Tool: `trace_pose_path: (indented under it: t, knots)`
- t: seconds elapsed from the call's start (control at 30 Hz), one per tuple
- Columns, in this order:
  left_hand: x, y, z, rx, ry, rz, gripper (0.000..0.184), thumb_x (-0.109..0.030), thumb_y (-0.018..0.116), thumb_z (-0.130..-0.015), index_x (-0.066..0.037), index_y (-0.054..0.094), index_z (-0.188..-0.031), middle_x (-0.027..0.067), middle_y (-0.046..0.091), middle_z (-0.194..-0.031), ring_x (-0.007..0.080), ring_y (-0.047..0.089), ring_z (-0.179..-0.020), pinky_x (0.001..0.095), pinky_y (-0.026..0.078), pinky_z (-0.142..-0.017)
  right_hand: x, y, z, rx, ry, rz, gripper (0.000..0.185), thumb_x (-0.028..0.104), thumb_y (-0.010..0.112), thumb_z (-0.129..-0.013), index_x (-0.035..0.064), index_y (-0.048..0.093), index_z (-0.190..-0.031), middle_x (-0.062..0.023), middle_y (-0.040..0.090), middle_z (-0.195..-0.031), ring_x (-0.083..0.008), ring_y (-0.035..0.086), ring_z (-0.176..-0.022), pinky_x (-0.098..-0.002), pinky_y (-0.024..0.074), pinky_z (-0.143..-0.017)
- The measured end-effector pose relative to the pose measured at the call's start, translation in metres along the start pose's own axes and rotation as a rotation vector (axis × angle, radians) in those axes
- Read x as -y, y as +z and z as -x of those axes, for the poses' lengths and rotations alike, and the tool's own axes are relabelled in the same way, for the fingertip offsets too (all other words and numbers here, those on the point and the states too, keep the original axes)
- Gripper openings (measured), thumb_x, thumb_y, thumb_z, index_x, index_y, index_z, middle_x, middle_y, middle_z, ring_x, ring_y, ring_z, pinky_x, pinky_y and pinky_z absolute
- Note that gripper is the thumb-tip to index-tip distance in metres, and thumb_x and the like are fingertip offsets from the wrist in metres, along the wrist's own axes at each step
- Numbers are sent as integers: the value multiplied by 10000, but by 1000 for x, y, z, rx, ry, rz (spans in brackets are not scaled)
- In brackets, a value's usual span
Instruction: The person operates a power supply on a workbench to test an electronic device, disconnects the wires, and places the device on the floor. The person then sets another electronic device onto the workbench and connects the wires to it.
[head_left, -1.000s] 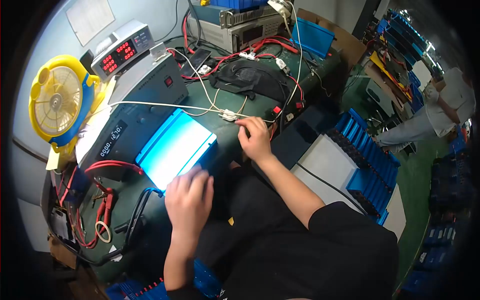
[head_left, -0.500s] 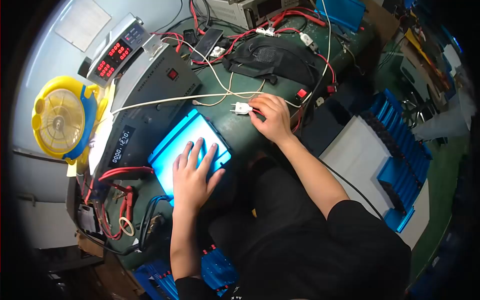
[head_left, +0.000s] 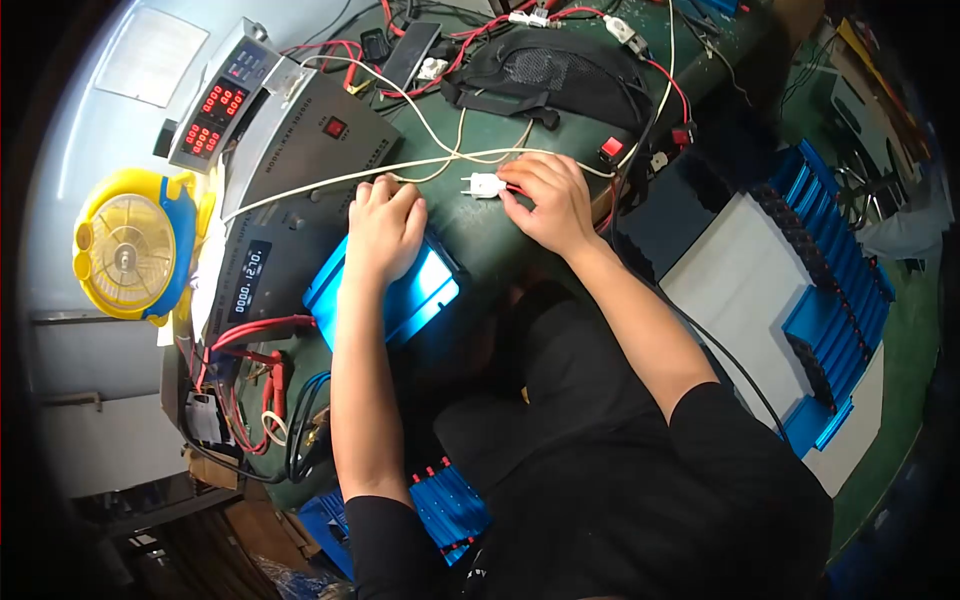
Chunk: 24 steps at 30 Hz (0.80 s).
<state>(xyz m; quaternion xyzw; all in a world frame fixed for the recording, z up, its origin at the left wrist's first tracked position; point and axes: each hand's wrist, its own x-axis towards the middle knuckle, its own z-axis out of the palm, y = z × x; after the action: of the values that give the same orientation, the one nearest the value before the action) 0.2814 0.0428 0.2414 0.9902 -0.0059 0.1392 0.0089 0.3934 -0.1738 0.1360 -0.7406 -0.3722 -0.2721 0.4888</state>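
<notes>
At the left of the frame, a yellow fan (head_left: 128, 255) stands beside the power supply (head_left: 298, 235). Near the centre, the left hand (head_left: 385, 230) has its fingers curled over the far end of the blue box (head_left: 420, 292), though I cannot tell whether it grips anything; further right, in the upper middle, the right hand (head_left: 552, 205) pinches the white plug (head_left: 487, 185), its prongs pointing left.
</notes>
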Motion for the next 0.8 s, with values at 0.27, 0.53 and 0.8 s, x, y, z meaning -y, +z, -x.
trace_pose_path:
  t: [0.27, 0.53, 0.8]
  knots:
    - [5, 1, 2, 57, 33, -61, 237, -292, 533, -946, -93, 662, -927, 116, 570, -1069, 332, 525, -1028, 479, 427, -884, 0, 0, 2, 15, 16, 1, 198, 164, 777, -792, 108, 760, -981, -5, 744, -1046, -218, 662, -1087, -391, 468, -954]
    - [-38, -20, 29, -119, -102, -177, 420, -315, 567, -992, -128, 594, -1367, 156, 556, -1389, 359, 511, -1281, 491, 413, -1032, 0, -8, 1, 35, 0, -37, 141, 171, 779, -807, 94, 745, -919, -6, 743, -1053, -214, 652, -1114, -388, 456, -964]
    - [-76, -23, 119, -34, -491, -163, 616, -401, 597, -987, -106, 465, -1512, 233, 418, -1556, 448, 385, -1439, 534, 319, -1156, 16, -33, 29, 371, 76, -207, 200, 212, 727, -878, 129, 752, -1058, -50, 649, -1379, -290, 466, -1423, -558, 200, -1236]
